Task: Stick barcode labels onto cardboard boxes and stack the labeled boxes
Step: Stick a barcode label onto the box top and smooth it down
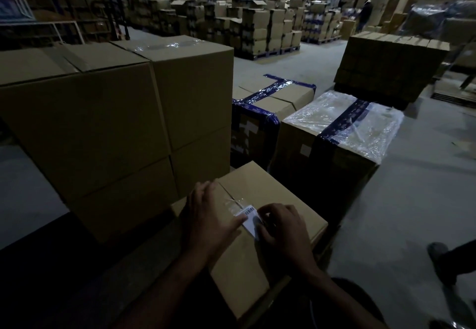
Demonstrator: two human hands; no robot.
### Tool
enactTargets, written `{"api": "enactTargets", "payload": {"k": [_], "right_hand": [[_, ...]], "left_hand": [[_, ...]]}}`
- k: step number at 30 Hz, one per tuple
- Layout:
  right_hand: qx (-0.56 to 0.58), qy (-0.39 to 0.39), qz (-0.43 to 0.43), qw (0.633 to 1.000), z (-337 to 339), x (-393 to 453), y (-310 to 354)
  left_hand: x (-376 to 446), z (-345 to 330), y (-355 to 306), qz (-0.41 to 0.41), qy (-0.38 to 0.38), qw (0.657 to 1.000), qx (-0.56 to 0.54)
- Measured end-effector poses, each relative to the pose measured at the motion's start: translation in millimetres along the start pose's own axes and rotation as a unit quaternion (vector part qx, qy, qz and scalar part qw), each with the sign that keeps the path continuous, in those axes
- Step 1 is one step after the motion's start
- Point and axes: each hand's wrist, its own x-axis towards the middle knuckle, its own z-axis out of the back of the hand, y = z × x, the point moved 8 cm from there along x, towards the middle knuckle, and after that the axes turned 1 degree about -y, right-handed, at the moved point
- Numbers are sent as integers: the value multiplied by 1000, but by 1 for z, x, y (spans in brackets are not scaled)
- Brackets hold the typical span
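Dim warehouse, stacked boxes [116, 112] at your left | box [260, 225] in front of you, label [251, 219] on its top | your left hand [213, 223] presses flat on label | your right hand [283, 230] pinches its edge, fingers curled

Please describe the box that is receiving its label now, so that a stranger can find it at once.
Start from the tall stack of plain boxes on the left. The box lies low in front of it, nearest the camera. Only it has both hands and a white barcode label on its top.
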Motion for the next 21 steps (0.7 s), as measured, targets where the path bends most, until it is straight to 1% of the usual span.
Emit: {"api": "enactTargets", "payload": {"k": [2, 3, 5, 7, 9, 11, 14, 16, 17, 21], "right_hand": [[0, 2, 5, 1000, 1, 0, 0], [10, 16, -7, 1000, 0, 1, -2], [32, 51, -36, 998, -4, 3, -7], [39, 80, -51, 995, -4, 7, -10], [76, 93, -63, 991, -3, 12, -14], [116, 94, -73, 986, -2, 14, -15], [95, 74, -70, 990, -5, 12, -16], [85, 80, -63, 991, -6, 10, -14], [91, 84, -73, 990, -5, 11, -15], [136, 97, -94, 981, -3, 10, -20]], "left_hand": [[8, -14, 2, -18, 43, 994, 102], [9, -18, 5, -24, 46, 989, 138], [10, -21, 9, -29, 42, 984, 173], [11, -21, 11, -28, 36, 982, 184], [12, -21, 11, -20, 42, 981, 186], [13, -21, 13, -12, 49, 981, 188], [12, -22, 13, -9, 52, 981, 185], [12, -22, 14, -9, 52, 979, 195], [12, -22, 14, -8, 52, 979, 197], [12, -22, 15, -6, 51, 980, 190]]}}
